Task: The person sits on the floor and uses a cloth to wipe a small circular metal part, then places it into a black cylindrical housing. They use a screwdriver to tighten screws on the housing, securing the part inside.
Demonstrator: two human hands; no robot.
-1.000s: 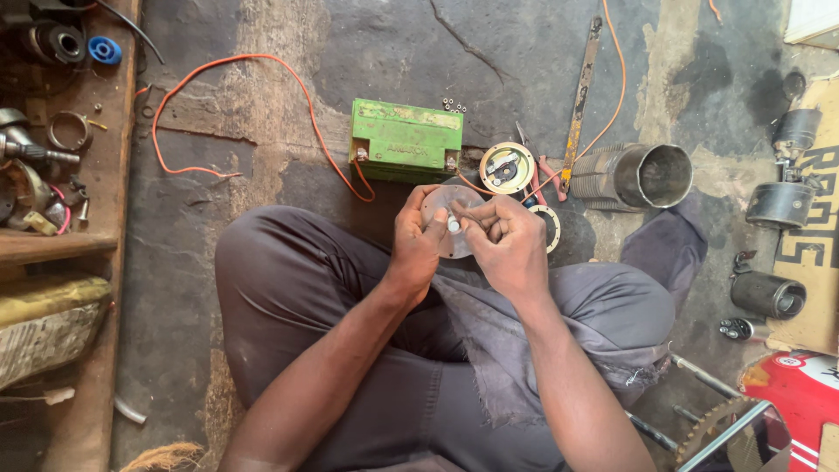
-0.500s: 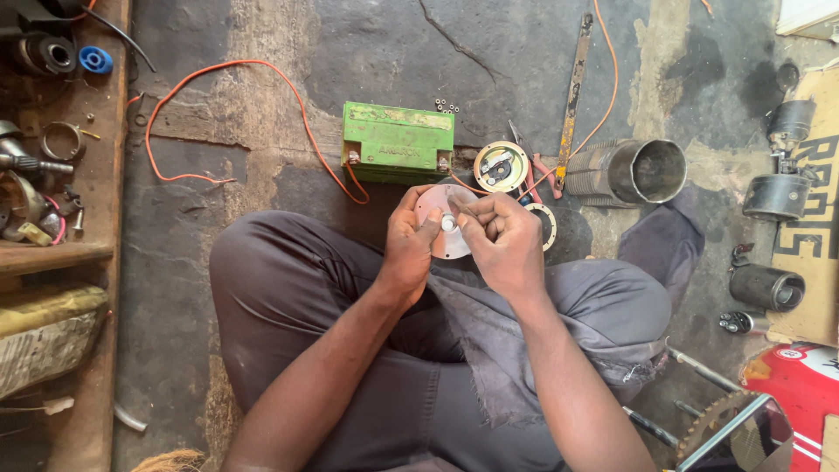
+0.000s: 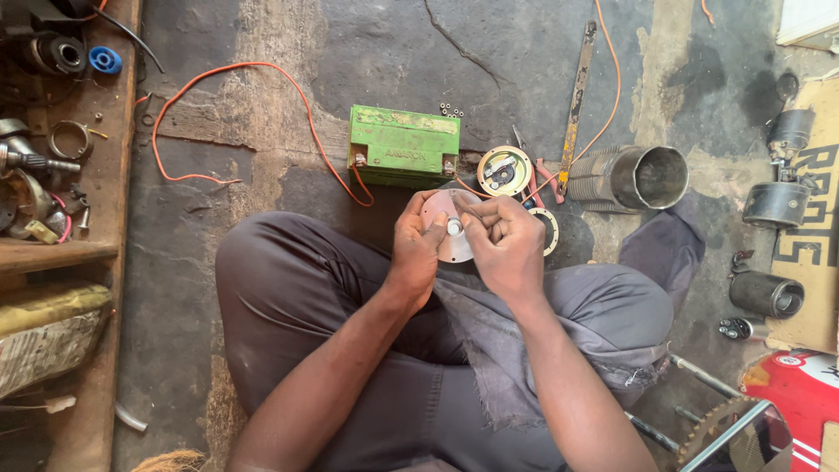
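Head view | 2 hands (image 3: 463, 240) grip round metal disc (image 3: 447, 229) | green battery (image 3: 404, 146) beyond

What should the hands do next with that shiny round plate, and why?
Probably keep the left hand steady on the round silver metal disc while the right hand works the small hub at its centre. Both hands already pinch it there, above the lap, so a small turn of the fingers seems likeliest.

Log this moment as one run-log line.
left hand: grips round metal disc | right hand: pinches at disc's centre | ahead on floor: green battery, orange wire, metal cylinder
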